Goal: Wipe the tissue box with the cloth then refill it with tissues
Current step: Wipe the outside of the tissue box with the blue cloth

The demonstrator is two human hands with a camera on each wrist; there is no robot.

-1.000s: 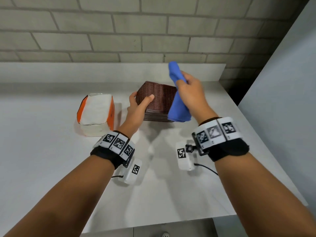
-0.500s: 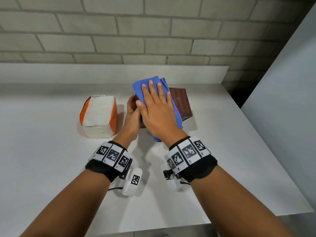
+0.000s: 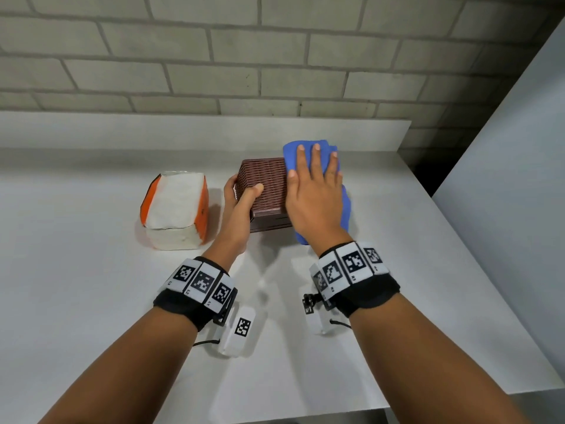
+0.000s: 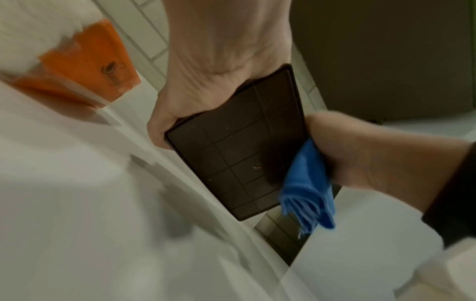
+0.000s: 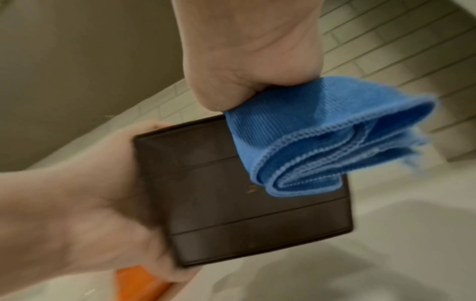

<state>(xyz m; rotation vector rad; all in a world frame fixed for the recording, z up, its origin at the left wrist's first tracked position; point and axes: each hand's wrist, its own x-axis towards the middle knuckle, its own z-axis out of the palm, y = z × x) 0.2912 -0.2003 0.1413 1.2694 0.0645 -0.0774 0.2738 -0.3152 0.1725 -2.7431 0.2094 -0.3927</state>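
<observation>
Tissue box (image 3: 265,191), brown woven, sits toward the counter (image 3: 76,286) back edge, right of centre; lifted or resting: cannot tell. Left hand (image 3: 237,206) grips its left end: thumb on the top face, fingers wrapped round the far-left side. Right hand (image 3: 315,194) lies flat, fingers (image 3: 316,157) straight and spread, pressing the folded blue cloth (image 3: 344,209) onto the box's right end; cloth hangs off the right side. Orange-and-white tissue pack (image 3: 174,209) stands just left of the left hand, w/ a small gap.

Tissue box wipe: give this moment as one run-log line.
stage: wiping | left hand grips tissue box | right hand presses cloth on box | tissue pack untouched
</observation>
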